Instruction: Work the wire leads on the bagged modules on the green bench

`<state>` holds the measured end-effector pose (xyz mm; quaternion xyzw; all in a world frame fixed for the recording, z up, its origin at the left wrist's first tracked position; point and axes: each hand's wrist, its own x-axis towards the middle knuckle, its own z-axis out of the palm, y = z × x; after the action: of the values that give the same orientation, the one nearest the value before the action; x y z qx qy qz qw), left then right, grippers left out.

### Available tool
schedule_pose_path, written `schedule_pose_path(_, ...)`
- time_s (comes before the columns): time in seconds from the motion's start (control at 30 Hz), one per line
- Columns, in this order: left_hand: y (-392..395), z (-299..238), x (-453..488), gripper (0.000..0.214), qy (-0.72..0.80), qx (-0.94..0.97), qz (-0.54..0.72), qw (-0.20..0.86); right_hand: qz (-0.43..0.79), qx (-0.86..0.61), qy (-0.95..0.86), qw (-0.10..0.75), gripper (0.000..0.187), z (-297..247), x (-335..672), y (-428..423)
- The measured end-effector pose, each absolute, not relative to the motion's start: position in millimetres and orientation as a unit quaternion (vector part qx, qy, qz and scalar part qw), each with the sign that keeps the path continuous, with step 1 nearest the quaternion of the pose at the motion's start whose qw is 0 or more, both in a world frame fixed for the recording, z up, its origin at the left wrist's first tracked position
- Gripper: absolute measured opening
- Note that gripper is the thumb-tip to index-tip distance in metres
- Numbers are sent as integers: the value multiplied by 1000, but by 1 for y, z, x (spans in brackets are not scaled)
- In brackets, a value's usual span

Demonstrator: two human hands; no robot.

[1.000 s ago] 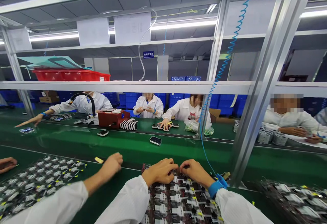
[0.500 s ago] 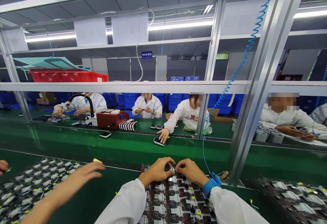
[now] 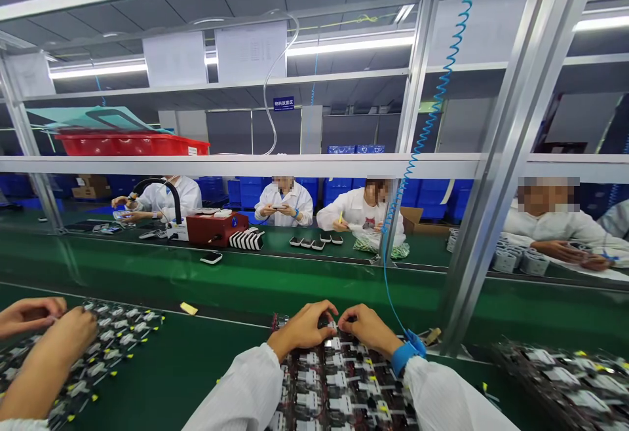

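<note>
In the head view, an array of small electronic assemblies [image 3: 339, 380], with white pieces, thin dark wires and some yellow tabs, lies right in front of me. Over its far end my left hand [image 3: 305, 327] is curled, with thumb and fingers close together. Facing it is my right hand [image 3: 371, 331], also bent inward, its fingertips down at the same spot. Whatever the fingertips hold there is too small to make out. A blue wrist strap [image 3: 407, 354] with a coiled blue cord [image 3: 439, 90] circles my right wrist.
At left, a neighbour's hands [image 3: 59, 326] work over another array [image 3: 111, 346]. A third array [image 3: 565, 378] lies at right. A metal post [image 3: 496, 195] rises beyond my right hand. A yellow slip [image 3: 188, 308] lies at the green belt's edge [image 3: 275, 287]; people in white coats sit opposite.
My hands have barely moved. The neighbour's arm at left drew back, leaving the yellow slip by the belt. Opposite, a person's hand withdrew from the belt; the device it touched there is gone.
</note>
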<state>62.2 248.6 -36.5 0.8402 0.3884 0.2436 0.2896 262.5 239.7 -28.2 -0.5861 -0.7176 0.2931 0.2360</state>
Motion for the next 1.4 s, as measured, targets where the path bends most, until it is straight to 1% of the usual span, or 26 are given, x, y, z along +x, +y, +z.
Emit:
schedule_pose_path(0.17, 247, -34, 63, 38, 383, 839, 247, 296, 292, -589, -719, 229, 18, -27, 261, 240)
schedule_pose_path(0.43, 247, -33, 65, 26, 377, 836, 262, 302, 290, -574, -732, 223, 20, -22, 261, 236)
schedule_pose_path(0.6, 247, -32, 66, 22, 384, 830, 265, 306, 286, -574, -734, 221, 20, -22, 261, 237)
schedule_pose_path(0.8, 247, -34, 67, 22, 391, 827, 266, 303, 279, -574, -739, 216, 17, -23, 259, 237)
schedule_pose_path(0.97, 249, -35, 65, 23, 396, 824, 268, 303, 260, -576, -747, 207, 18, -18, 259, 233)
schedule_pose_path(1.17, 252, -36, 66, 20, 390, 823, 278, 307, 251, -584, -751, 179, 12, -10, 257, 233)
schedule_pose_path(1.4, 257, -33, 67, 17, 385, 832, 275, 289, 222, -602, -749, 168, 7, -4, 250, 230)
